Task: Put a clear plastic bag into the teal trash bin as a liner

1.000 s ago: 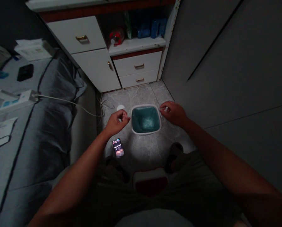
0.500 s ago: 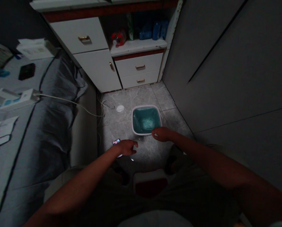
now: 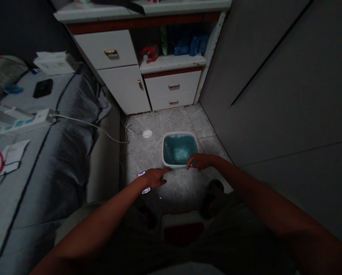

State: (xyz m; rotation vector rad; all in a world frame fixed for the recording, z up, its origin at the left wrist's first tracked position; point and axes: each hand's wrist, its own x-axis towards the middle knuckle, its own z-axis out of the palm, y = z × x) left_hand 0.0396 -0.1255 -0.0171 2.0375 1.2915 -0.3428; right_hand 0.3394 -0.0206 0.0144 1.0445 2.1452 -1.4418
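A small waste bin (image 3: 165, 162) with a pale rim stands on the floor, its inside teal and shiny like a plastic liner. At its near right corner, my right hand (image 3: 201, 161) has its fingers closed over the rim. My left hand (image 3: 155, 178) hovers just left of the bin's near edge, index finger stretched out and thumb apart, with nothing in it. Partly hidden under the left wrist lies a phone-like object (image 3: 146, 190) with a bright, shiny surface.
A white cabinet (image 3: 119, 86) with drawers stands beyond the bin. On the left is a bed (image 3: 70, 160) with a power strip (image 3: 30, 122) and a dark phone (image 3: 43, 88). A cable (image 3: 93, 125) hangs to the floor. Grey panels (image 3: 274, 95) rise at right. A stool-like object (image 3: 184, 231) is below me.
My left index finger has straightened and moved closer to the bin's near edge. My right hand's fingers have shifted on the rim. The view has tilted slightly up.
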